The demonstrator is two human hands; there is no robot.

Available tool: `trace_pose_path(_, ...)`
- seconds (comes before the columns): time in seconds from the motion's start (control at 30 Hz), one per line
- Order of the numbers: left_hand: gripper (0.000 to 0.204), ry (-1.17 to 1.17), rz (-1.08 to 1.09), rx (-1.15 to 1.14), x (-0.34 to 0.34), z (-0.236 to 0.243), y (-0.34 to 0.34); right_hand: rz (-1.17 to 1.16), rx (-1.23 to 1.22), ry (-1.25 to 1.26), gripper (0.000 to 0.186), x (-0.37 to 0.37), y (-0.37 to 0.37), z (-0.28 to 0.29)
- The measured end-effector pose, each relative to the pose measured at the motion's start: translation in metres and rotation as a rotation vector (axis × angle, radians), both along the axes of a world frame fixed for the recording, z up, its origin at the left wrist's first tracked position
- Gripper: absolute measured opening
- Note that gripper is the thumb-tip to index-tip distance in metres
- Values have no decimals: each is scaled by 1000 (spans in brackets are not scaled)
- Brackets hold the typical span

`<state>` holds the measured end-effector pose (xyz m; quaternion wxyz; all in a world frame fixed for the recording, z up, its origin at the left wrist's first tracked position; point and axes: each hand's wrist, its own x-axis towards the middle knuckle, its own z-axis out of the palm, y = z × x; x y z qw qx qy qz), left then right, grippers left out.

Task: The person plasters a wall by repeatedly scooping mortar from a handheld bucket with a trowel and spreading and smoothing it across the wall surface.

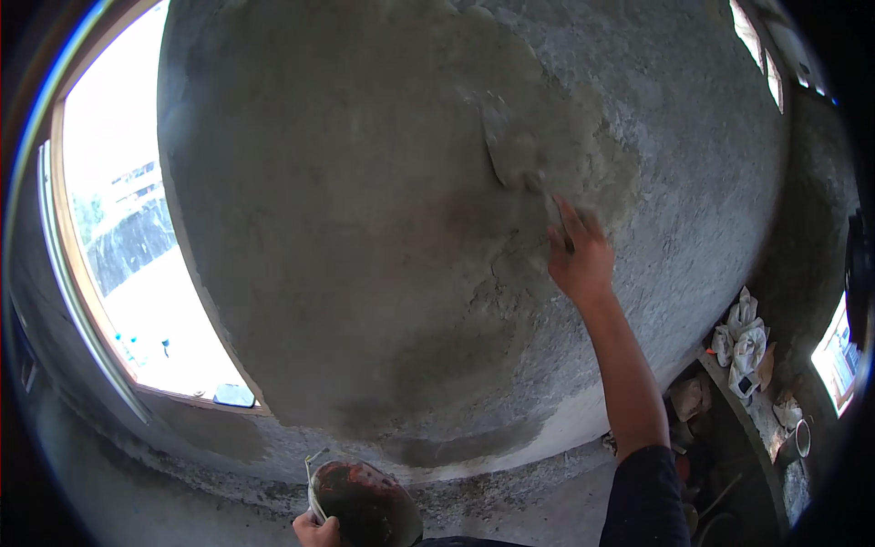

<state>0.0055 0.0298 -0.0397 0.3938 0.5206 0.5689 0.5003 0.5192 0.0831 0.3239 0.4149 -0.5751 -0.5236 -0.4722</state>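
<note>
Against the grey plastered wall [346, 210] my right hand [581, 255] holds a trowel [512, 150] by its handle. The blade lies close to the wall surface, blurred and smeared with wet grey plaster. Around it spreads a darker, damp plaster patch with a ragged right edge. At the bottom of the head view my left hand [316, 531] grips the pale rim or handle of a round, dark container with reddish stains [365, 501]. Whether it is a bucket or a pan I cannot tell, and its lower part is cut off by the frame.
A bright window opening [137, 246] with a wooden frame stands on the left, a small bluish object [234, 395] on its sill. At the lower right, white sacks [745, 346] lie on a ledge above a dark recess with a stone block [690, 398]. A cylindrical container [796, 442] stands nearby.
</note>
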Motion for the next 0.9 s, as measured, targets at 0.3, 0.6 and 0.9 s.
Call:
trace_pose_path(0.3,12,17,12,24,-2,-8,-4,193,117,-15,52,-10,-20,-18)
trace_pose_path(0.6,13,148,-24,-71,13,18,-16,100,-210,-20,56,-42,-1,-32)
trace_pose_path(0.9,16,217,-45,3,38,45,-21,134,-47,50,56,29,-68,-109)
